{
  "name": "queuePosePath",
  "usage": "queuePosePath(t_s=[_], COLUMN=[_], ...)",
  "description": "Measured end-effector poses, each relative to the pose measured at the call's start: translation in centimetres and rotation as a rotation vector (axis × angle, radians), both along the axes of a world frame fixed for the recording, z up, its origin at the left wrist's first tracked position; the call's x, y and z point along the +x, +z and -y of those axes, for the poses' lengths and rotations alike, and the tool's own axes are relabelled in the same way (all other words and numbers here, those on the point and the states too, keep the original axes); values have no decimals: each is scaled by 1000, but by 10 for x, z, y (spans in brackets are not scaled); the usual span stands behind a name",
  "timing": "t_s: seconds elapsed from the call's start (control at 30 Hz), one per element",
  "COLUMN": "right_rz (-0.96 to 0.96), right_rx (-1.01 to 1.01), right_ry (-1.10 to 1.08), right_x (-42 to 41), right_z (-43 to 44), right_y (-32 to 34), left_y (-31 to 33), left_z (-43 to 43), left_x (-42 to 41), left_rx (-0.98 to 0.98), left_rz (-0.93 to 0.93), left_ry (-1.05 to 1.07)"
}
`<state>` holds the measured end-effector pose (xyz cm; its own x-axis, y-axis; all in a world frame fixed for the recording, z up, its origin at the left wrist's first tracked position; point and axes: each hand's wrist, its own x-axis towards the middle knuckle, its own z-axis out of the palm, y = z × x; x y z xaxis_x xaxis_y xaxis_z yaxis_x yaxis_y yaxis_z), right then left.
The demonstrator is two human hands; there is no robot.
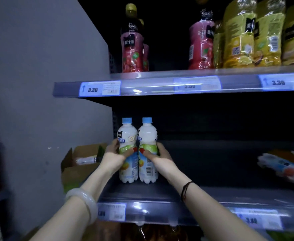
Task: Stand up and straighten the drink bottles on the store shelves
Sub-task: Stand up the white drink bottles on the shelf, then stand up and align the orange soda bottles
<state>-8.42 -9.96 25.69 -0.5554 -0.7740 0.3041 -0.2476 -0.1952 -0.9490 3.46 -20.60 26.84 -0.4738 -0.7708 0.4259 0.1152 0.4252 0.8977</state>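
Two white drink bottles with blue caps stand upright and touching at the left end of the middle shelf [160, 197]. My left hand [115, 154] wraps the left white bottle [127, 134] around its middle. My right hand [157, 156] grips the right white bottle [148, 134] the same way. On the right of this shelf, several white bottles [281, 166] lie on their sides, blurred.
The upper shelf [151, 86] carries upright red juice bottles [132, 49] and, at the right, yellow juice bottles [238, 40]. A grey side panel [38, 66] bounds the shelves on the left. An open cardboard box [78, 164] sits beyond that panel.
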Motion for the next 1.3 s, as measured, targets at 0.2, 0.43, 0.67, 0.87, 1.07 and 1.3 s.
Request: queuePosePath(t_s=[0.2,0.43,0.67,0.87,1.07,1.3], right_rz=[-19,-128,-310,-369,-453,-545], right_rx=[2,72,9,41,83,168], right_ry=[-77,-128,-413,-610,-724,-715], right_x=[-3,-3,-51,-97,-150,-241], right_z=[9,-25,-115,-224,-336,-449], right_y=[-1,4,-5,-4,2,6], left_y=[-10,-4,1,-9,-16,-16], left_z=[20,13,-91,-174,-258,-365], left_x=[-11,-4,-33,-112,-186,-276], left_rx=[-15,-162,-653,-685,-741,-692], left_rz=[-3,47,-85,-7,53,56], left_ry=[-33,212,165,-267,-449,-496])
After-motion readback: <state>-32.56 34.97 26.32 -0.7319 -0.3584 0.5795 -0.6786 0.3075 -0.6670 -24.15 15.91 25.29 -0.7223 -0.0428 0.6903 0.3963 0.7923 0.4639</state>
